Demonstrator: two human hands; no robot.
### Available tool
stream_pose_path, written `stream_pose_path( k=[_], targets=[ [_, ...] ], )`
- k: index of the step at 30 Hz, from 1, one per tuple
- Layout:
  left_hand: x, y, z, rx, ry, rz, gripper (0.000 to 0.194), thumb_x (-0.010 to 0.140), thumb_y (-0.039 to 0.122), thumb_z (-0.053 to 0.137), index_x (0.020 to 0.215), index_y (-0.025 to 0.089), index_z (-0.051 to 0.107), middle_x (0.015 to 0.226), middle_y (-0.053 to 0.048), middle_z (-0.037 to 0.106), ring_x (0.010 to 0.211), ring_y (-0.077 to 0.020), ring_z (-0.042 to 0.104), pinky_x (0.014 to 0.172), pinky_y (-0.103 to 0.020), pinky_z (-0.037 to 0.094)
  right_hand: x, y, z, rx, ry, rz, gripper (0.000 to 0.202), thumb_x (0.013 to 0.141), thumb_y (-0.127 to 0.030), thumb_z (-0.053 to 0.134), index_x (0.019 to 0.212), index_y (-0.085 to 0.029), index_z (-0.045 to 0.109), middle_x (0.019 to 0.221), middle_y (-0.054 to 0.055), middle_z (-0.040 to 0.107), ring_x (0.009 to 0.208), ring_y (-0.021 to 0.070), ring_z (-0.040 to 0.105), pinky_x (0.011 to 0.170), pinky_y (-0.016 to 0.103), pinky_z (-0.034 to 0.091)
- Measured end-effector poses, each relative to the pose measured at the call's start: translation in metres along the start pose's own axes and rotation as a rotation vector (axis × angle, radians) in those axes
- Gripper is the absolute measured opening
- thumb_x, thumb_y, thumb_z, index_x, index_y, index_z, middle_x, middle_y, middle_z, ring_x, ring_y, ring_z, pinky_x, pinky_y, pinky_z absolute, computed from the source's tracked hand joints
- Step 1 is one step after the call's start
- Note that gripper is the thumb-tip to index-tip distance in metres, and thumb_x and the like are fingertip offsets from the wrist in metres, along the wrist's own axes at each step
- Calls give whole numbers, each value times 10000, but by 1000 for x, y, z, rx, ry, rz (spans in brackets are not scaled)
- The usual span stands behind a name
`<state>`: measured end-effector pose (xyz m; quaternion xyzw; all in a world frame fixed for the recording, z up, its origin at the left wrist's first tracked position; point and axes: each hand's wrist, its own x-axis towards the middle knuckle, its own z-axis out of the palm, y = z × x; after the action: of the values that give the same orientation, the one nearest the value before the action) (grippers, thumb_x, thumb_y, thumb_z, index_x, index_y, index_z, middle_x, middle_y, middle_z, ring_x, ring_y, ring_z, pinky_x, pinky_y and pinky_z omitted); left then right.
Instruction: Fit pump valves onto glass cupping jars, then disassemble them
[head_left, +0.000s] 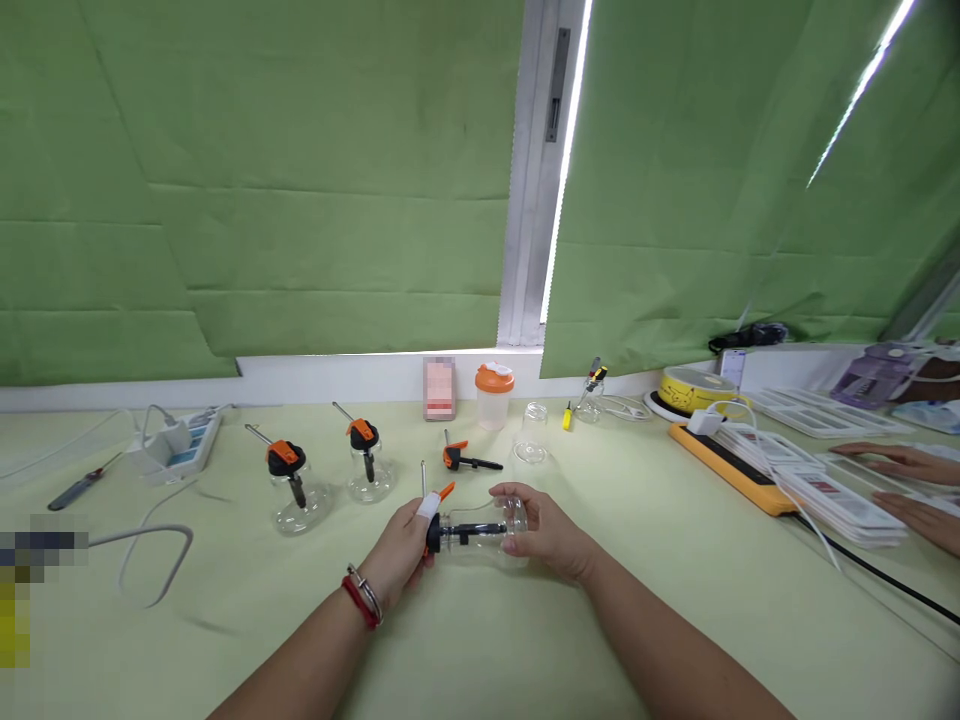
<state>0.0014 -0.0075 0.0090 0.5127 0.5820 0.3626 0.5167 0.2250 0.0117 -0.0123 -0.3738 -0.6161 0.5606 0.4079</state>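
Observation:
A clear glass bottle lies on its side in the air just over the table, its wide base to the right. My left hand is closed round the black cap at its neck, which has an orange lever and a thin metal spout. My right hand grips the bottle's base between thumb and fingers. A black tube runs inside the glass. Beyond the hands lies a loose black and orange pump top, near an upside-down glass jar.
Two capped glass bottles stand at left. An orange-lidded cup stands behind. Power strips and cables flank both sides. Another person's hands rest at far right.

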Motion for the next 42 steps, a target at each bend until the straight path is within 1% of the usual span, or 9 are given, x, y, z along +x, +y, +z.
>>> stream_pose_path(
  k=[6,10,13,16,27,33,35,38,42],
  targets=[
    [1,0,0,-91,-81,-89,496,735,710,407,649,222,422,358,70,437,243,-61,243,295,-196,238,-2,1,-1,-39,-31,4,697,522,-324,822,1160,-239,552,1049,51,531,976,220,501,859,355,410],
    [0,0,-1,-124,-139,-146,543,716,746,389,592,218,414,331,64,416,244,-55,216,314,-216,302,-2,1,-4,-135,-58,-78,761,496,-316,840,1189,-239,534,1094,55,514,986,216,490,920,367,383],
    [-1,2,-1,-140,-137,-168,575,730,764,328,627,213,456,319,57,415,247,-67,229,310,-215,303,-2,1,-6,-198,-62,-117,782,489,-314,844,1199,-239,524,1110,54,503,996,216,480,945,378,371],
    [-2,2,-1,-149,-115,-171,598,747,759,292,714,201,507,325,54,431,252,-72,236,308,-212,304,-3,2,-5,-175,-56,-73,750,527,-335,826,1203,-237,517,1105,59,507,1001,220,487,929,386,383],
    [0,1,0,-55,-112,-134,527,764,720,317,643,217,419,322,66,420,235,-68,238,303,-210,292,-2,3,0,14,-64,55,565,604,-364,782,1101,-212,561,995,42,542,903,184,520,767,306,447],
    [-1,1,1,-52,-93,-162,512,788,690,306,614,217,398,320,50,433,226,-69,244,300,-219,301,1,5,8,103,28,63,414,784,-539,570,1071,-259,466,875,9,539,701,137,495,540,252,453],
    [0,0,2,-60,-72,-151,503,793,680,306,617,217,394,328,53,432,228,-67,245,303,-218,298,2,3,11,146,57,63,417,804,-598,496,1056,-268,461,947,32,534,760,156,499,522,254,466],
    [2,-1,0,-67,-42,-135,496,784,679,321,625,215,395,346,59,429,232,-58,242,311,-212,290,1,-1,10,212,57,48,463,791,-604,513,1108,-269,474,1122,73,495,934,193,502,623,301,504],
    [4,-2,-3,-71,-28,-127,503,776,683,321,643,209,421,357,58,434,235,-55,239,321,-215,291,-1,-1,2,185,-44,9,665,649,-374,769,1228,-295,450,1288,86,421,1146,237,444,837,376,475]
  ],
)
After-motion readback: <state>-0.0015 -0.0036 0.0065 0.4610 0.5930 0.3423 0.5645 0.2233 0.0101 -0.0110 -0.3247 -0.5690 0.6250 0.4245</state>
